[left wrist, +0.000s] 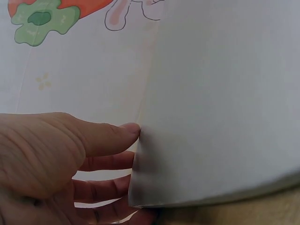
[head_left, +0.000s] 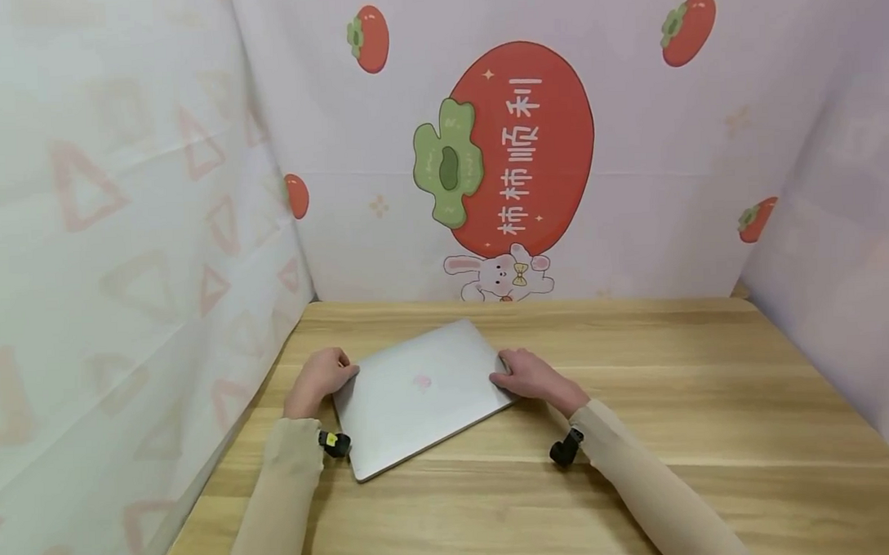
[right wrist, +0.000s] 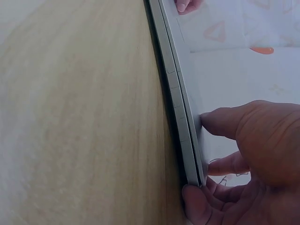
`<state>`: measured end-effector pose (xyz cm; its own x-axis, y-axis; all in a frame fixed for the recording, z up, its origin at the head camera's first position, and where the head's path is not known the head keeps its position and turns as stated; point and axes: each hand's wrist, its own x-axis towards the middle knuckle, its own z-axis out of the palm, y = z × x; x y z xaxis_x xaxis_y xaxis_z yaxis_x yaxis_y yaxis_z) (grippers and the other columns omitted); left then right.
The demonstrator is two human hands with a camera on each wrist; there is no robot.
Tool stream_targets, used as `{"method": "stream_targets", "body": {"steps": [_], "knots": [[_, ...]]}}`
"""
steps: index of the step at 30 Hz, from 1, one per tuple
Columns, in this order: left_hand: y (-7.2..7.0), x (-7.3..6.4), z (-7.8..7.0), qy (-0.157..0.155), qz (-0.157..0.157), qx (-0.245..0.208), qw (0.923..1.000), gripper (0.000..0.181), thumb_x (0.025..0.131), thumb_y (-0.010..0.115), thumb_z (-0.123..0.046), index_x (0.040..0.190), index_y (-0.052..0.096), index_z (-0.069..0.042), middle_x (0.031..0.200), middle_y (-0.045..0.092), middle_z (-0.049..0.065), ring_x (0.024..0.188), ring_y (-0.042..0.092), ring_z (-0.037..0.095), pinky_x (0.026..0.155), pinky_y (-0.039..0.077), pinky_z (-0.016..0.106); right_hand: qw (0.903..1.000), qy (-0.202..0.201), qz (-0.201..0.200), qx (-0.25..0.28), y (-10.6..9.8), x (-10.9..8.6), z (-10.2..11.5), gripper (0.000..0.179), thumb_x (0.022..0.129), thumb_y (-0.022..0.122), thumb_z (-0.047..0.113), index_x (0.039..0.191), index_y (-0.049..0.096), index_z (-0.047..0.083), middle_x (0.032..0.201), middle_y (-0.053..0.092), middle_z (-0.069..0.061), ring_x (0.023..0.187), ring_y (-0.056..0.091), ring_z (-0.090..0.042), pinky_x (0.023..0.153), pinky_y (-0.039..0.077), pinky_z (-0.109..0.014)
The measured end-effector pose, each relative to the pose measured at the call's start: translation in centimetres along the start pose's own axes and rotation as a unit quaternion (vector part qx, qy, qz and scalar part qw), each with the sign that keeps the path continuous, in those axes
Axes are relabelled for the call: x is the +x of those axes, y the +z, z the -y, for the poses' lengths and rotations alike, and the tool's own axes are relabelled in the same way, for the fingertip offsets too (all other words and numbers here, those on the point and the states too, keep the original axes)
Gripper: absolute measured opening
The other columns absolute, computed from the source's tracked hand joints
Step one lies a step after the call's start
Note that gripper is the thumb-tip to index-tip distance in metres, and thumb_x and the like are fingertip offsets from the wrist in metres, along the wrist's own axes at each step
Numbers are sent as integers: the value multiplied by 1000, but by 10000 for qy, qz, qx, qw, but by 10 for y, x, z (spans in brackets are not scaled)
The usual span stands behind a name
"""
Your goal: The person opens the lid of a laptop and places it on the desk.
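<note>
A closed silver laptop [head_left: 419, 401] with a pinkish logo on its lid lies at an angle over the wooden table, left of the middle. At its left edge my left hand [head_left: 325, 378] grips it, thumb [left wrist: 129, 132] at the lid's rim and the other fingers reaching below. My right hand [head_left: 529, 374] holds the opposite edge near the front corner. In the right wrist view the laptop's thin side [right wrist: 176, 103] shows close over the wood, with a fingertip [right wrist: 196, 204] at the corner and the thumb on the lid.
The wooden table [head_left: 643, 483] runs wide to the right and front. A patterned white cloth wall [head_left: 121, 281] stands close along the left. Another cloth [head_left: 646, 156] with printed persimmons hangs behind the table's back edge. Small black cameras [head_left: 566, 449] are strapped at both wrists.
</note>
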<state>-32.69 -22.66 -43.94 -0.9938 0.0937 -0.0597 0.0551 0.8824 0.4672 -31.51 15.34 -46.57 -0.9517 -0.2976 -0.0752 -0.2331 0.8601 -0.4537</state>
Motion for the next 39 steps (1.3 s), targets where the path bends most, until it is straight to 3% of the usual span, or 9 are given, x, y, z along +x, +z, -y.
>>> {"method": "stream_targets", "body": {"steps": [3, 9, 15, 22, 25, 39], "knots": [[0, -1, -1, 137, -60, 47, 9999, 22, 93, 62, -22, 90, 66, -1, 89, 67, 14, 72, 57, 22, 61, 47, 29, 10000, 4, 9, -61, 1, -1, -1, 47, 94, 62, 31, 129, 57, -1, 109, 65, -14, 92, 54, -21, 88, 50, -40], [3, 1, -5, 143, -125, 266, 9995, 22, 93, 62, -22, 87, 65, 0, 87, 67, 13, 72, 57, 23, 63, 46, 31, 9997, 20, 92, 244, -6, -5, 1, 38, 94, 64, 30, 116, 62, -1, 92, 63, -11, 78, 54, -20, 65, 44, -31], [8, 4, -9, 151, -206, 443, 9987, 24, 92, 63, -23, 83, 63, -2, 81, 63, 11, 69, 54, 22, 62, 45, 32, 9988, 117, 258, 399, -10, -5, -2, 52, 94, 65, 32, 131, 56, -3, 103, 64, -13, 75, 56, -18, 59, 45, -28], [10, 5, -12, 216, -185, 713, 9970, 27, 93, 61, -24, 78, 59, -2, 74, 60, 10, 70, 53, 26, 90, 43, 58, 9957, 246, 467, 764, -13, -5, -7, 54, 95, 64, 31, 138, 52, 1, 100, 63, -13, 61, 54, -15, 50, 46, -26], [10, 5, -12, 190, -153, 763, 9968, 27, 94, 61, -24, 82, 62, -1, 79, 64, 12, 73, 56, 26, 96, 41, 62, 9944, 243, 558, 868, -14, -5, -9, 53, 95, 64, 30, 137, 52, 2, 94, 63, -11, 56, 54, -14, 48, 47, -27], [13, 1, -26, 317, 34, 971, 9948, 30, 95, 60, -27, 77, 61, -3, 73, 61, 9, 68, 53, 24, 89, 44, 55, 9929, 143, 691, 954, -22, -5, -26, 48, 95, 64, 30, 133, 55, 1, 95, 63, -11, 55, 56, -16, 48, 50, -30]]}}
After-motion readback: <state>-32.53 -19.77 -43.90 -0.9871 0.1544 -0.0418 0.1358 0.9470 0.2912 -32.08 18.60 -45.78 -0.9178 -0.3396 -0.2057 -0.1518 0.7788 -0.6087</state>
